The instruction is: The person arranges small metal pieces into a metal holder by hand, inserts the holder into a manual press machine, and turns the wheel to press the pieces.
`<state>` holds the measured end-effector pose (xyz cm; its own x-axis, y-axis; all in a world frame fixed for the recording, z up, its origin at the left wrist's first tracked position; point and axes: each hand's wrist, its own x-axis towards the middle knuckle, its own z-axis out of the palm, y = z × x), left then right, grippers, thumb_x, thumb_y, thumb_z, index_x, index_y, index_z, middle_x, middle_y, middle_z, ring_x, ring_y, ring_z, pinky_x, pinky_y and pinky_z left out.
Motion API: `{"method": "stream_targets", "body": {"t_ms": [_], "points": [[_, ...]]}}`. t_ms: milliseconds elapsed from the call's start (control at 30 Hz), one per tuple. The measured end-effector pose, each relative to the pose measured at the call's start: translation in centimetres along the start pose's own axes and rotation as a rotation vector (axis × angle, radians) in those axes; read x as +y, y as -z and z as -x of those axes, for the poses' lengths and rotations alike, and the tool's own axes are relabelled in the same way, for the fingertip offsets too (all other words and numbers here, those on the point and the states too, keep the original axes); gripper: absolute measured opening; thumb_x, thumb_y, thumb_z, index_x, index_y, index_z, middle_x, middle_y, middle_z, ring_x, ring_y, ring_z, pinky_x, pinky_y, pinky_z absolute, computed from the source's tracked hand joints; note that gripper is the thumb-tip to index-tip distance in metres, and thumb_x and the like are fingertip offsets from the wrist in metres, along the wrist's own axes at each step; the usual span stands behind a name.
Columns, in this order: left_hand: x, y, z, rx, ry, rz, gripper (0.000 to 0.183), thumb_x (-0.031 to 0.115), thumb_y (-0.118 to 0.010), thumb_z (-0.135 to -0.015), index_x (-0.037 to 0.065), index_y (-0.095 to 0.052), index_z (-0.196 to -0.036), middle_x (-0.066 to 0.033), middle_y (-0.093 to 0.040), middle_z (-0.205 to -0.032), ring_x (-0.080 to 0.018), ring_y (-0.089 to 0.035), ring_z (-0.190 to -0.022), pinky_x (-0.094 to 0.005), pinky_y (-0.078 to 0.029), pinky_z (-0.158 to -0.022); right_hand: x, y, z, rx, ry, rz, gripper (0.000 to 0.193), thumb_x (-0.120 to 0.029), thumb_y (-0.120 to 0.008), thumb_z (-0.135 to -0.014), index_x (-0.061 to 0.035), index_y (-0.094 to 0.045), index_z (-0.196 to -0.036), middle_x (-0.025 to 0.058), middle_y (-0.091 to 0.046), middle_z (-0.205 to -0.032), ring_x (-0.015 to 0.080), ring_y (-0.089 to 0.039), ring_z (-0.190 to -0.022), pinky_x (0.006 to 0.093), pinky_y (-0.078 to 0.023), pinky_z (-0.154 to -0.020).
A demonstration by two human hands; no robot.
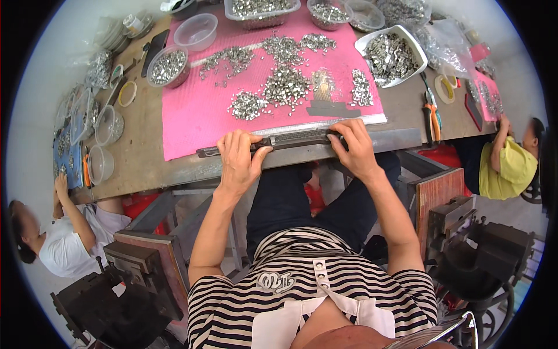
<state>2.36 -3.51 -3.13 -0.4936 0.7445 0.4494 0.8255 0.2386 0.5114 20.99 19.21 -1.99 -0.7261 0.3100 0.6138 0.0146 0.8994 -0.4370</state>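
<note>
- Now the dark bar is held along the table's metal front edge, beside the pink mat.
- It is pinched by the left hand and, farther right, by the right hand.
- Even pressure is probably best applied.

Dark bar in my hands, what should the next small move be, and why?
Perhaps steady the dark bar with light, even pressure: the left hand and right hand grip it on either side of its grey textured middle, and it lies along the front edge of the table.
</note>
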Motion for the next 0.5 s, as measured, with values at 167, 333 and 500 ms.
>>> {"method": "stream_targets", "body": {"t_ms": [167, 333, 500], "points": [[0.0, 1.2, -2.7, -0.056, -0.106, -0.060, 0.037, 0.022, -0.074, -0.089, 0.005, -0.064, -0.120, -0.0117, -0.064, -0.122, -0.0328, -0.054, -0.124, -0.0570, -0.030, -0.110, 1.3, 0.4, -3.4, -0.225, 0.069, -0.049, 0.021, -0.008, -0.073, -0.086, -0.0020, -0.066, -0.105, 0.0129, -0.060, -0.095, 0.0323, -0.058, -0.091, 0.0434, -0.047, -0.080], [1.4, -2.4, -7.1, -0.254, -0.138, -0.177, 0.049, 0.033, -0.049, -0.106, 0.004, -0.052, -0.145, -0.0112, -0.045, -0.156, -0.0410, -0.030, -0.149, -0.0681, -0.015, -0.118, 0.4, -4.3, -7.7, -0.229, -0.010, 0.013, 0.017, -0.009, -0.070, -0.088, -0.0023, -0.065, -0.103, 0.0146, -0.060, -0.097, 0.0351, -0.059, -0.093, 0.0461, -0.047, -0.082], [2.1, -1.5, -6.1, -0.459, -0.133, -0.172, 0.051, 0.036, -0.040, -0.109, 0.005, -0.050, -0.148, -0.0056, -0.041, -0.161, -0.0422, -0.022, -0.152, -0.0725, -0.008, -0.118, 1.0, -4.8, -6.7, -0.319, 0.009, -0.039, 0.013, -0.006, -0.067, -0.087, -0.0010, -0.063, -0.099, 0.0165, -0.060, -0.092, 0.0370, -0.060, -0.090, 0.0454, -0.048, -0.079]]}}
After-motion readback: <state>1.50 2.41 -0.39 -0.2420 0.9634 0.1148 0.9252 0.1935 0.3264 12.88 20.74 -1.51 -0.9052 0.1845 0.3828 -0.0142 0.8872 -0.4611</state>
